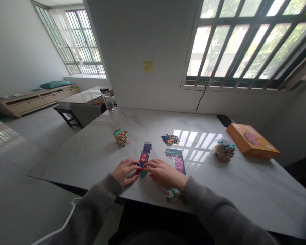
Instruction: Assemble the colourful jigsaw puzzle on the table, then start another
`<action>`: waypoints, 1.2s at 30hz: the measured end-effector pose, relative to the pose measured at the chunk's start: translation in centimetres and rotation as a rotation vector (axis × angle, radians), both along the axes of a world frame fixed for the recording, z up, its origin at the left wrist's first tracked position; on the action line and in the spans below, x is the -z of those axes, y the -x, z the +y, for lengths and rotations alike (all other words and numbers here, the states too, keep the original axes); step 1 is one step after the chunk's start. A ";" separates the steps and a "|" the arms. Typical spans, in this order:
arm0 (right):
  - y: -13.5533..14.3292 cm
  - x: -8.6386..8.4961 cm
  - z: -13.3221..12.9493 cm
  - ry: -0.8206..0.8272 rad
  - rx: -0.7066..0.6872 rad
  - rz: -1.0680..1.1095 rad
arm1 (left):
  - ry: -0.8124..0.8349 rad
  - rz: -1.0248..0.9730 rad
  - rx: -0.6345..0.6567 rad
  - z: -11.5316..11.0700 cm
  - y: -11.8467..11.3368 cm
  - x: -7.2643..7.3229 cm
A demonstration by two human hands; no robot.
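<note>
A narrow strip of joined jigsaw pieces point(144, 157), dark blue with a red figure, lies on the table in front of me. My left hand point(125, 171) holds its left edge near the lower end, fingertips and thumb on the pieces. From the other side my right hand point(161, 173) grips the same lower end, its fingers bent over the strip and partly hiding it. Right of the strip is a joined corner section point(179, 162) with a purple figure, partly behind my right hand. Under my right wrist lies another joined section point(173, 194) in teal and orange.
A loose heap of pieces point(170, 139) lies farther back. Piece stacks stand at left point(121, 137) and right point(224, 150). An orange puzzle box point(252, 140), a black phone point(224, 120) and a glass bottle point(107, 99) are near the table's far edges.
</note>
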State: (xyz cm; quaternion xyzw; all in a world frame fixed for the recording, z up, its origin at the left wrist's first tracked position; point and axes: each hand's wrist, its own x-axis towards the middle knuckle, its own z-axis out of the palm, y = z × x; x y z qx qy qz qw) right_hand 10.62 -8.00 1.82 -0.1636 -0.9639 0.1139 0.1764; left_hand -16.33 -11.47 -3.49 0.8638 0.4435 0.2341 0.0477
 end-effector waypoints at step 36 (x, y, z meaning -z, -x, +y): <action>-9.3 2.6 7.3 0.066 0.520 0.238 | 0.021 0.168 -0.263 9.6 -6.2 -2.0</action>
